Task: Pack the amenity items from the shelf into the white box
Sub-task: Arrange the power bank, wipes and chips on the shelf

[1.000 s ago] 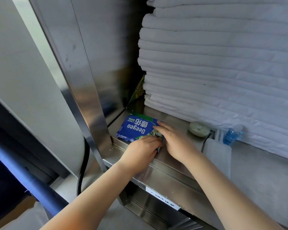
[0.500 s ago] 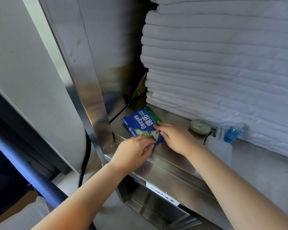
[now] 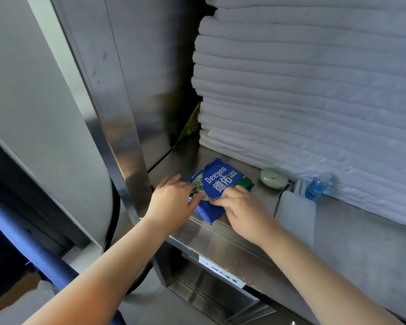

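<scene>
A blue and green "Deeyeo" wipes pack [image 3: 217, 184] lies tilted on the steel shelf [image 3: 220, 233], its near corner over the front edge. My left hand [image 3: 172, 200] holds the pack's left side, thumb on top. My right hand [image 3: 240, 207] pinches the near right edge with its fingertips. A pale green soap bar [image 3: 273, 178] and a small blue bottle [image 3: 318, 186] sit further right on the shelf. The white box is out of sight.
A tall stack of folded white linens [image 3: 309, 90] fills the shelf behind. A yellow-green packet [image 3: 191, 124] stands wedged in the back corner. A flat white object [image 3: 295, 214] lies right of my hands. A steel post [image 3: 117, 109] rises at left; a black hose hangs below.
Both hands have turned the wipes pack around so its print faces me, and pulled it toward the shelf's front edge. My left hand has shifted to the pack's left side.
</scene>
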Available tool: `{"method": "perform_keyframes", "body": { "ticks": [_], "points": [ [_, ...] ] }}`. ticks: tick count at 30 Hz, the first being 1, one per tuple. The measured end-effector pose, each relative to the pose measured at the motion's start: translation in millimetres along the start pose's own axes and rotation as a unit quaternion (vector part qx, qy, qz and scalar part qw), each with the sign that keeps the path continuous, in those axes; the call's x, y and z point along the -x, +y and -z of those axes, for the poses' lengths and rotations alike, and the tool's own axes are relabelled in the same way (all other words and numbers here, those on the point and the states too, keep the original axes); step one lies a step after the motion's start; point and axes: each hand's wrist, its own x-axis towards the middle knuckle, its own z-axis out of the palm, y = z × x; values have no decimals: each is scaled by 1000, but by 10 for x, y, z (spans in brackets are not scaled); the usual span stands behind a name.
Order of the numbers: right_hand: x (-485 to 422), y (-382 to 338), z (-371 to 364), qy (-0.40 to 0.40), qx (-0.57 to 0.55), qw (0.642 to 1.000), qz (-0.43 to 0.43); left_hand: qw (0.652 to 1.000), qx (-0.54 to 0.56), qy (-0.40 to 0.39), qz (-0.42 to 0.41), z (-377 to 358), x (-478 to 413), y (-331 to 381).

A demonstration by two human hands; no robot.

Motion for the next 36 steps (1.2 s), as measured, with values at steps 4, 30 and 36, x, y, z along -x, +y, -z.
{"method": "perform_keyframes", "body": {
  "ticks": [4, 30, 36],
  "points": [
    [-141, 287, 141, 1, 24, 998, -65, 999, -3, -37, 0, 30, -70, 67],
    [92, 164, 111, -70, 56, 982, -167, 992, 62, -57, -89, -120, -166, 149],
    [50, 131, 87, -75, 37, 984, -158, 988, 74, -85, -106, -77, -184, 66]
  ]
}}
